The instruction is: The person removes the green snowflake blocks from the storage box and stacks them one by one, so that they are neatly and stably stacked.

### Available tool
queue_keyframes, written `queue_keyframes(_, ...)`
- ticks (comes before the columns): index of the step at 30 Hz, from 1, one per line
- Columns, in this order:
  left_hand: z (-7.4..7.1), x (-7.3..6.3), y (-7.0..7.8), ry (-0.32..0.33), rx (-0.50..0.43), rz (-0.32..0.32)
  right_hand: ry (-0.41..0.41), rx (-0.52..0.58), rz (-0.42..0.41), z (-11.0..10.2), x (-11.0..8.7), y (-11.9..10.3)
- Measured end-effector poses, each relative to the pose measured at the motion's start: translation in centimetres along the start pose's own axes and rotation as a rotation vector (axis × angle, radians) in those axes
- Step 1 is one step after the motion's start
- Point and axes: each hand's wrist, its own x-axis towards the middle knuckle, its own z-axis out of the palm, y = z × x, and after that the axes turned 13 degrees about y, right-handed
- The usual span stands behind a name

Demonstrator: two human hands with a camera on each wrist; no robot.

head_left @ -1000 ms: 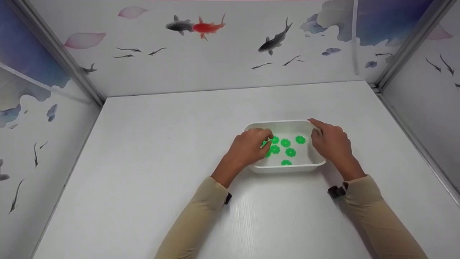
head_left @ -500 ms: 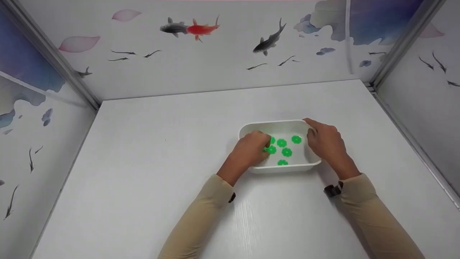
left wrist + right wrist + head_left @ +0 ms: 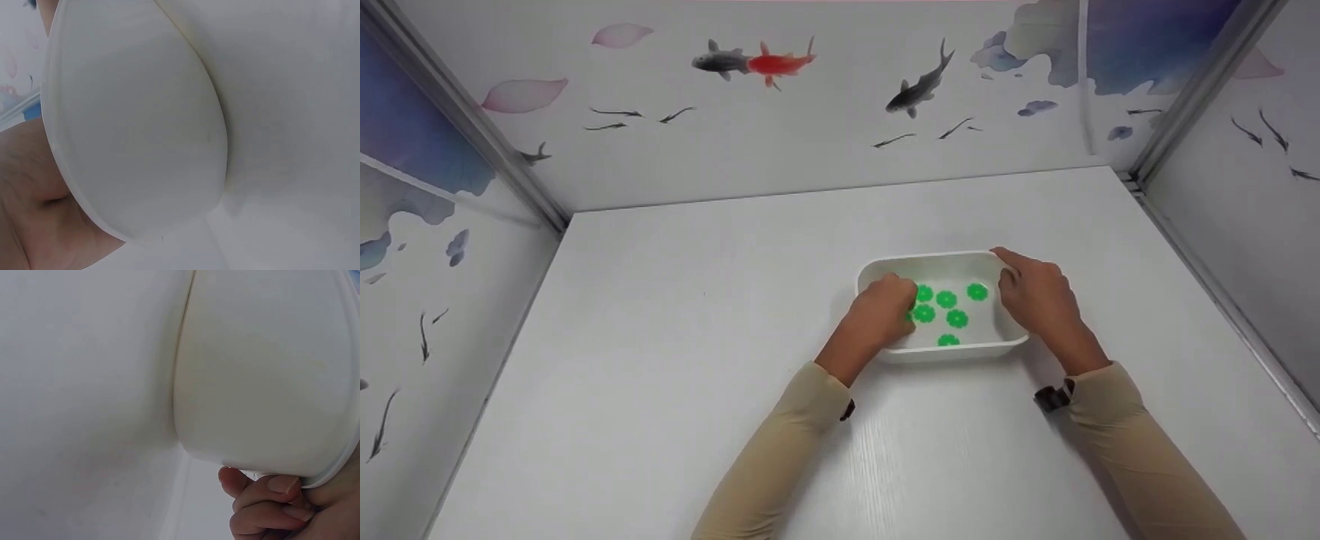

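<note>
A white rectangular tray (image 3: 941, 352) stands on the white table and holds several flat green flower-shaped pieces (image 3: 957, 319). At its right end my right hand (image 3: 1041, 298) grips the rim. In the right wrist view, curled fingers (image 3: 264, 512) lie at the tray's outer wall (image 3: 264, 377), under the rim. My left hand (image 3: 877, 311) reaches over the left end into the tray, its fingers bent down beside the green pieces. Its fingertips are hidden, so whether it pinches a piece cannot be seen. Only part of that hand (image 3: 56, 225) shows behind the tray wall (image 3: 140, 112) in the left wrist view.
White table (image 3: 660, 360) surrounds the tray on every side. Beyond it, a back wall (image 3: 840, 142) printed with fish meets the table's far edge, and side panels (image 3: 442, 300) stand left and right. Dark wrist straps (image 3: 1051, 399) show at the sleeves.
My left hand has gone lower into the tray's left end, and its spread thumb and fingers have closed in. The right hand stays on the rim. The head view has shifted slightly.
</note>
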Motion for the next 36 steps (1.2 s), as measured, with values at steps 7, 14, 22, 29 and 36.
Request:
queue_keyframes(7,-0.65,-0.1,0.01,-0.036,-0.067,-0.011,0.004,0.01,-0.012,-0.05,0.01,0.01)
queue_keyframes(14,-0.6,-0.09,0.1,-0.031,-0.069,-0.015,-0.012,0.003,-0.004,-0.08,0.05,-0.16)
queue_keyframes(22,-0.74,-0.27,-0.06,-0.076,-0.068,-0.023,-0.026,-0.005,0.009,-0.07,0.02,-0.16)
queue_keyframes(29,-0.54,-0.24,-0.26,-0.076,-0.1,-0.012,-0.024,-0.007,0.01,-0.12,-0.08,-0.21)
queue_keyframes(36,0.09,0.24,0.22,-0.061,-0.101,-0.012,0.002,-0.002,-0.007,0.07,-0.02,0.14)
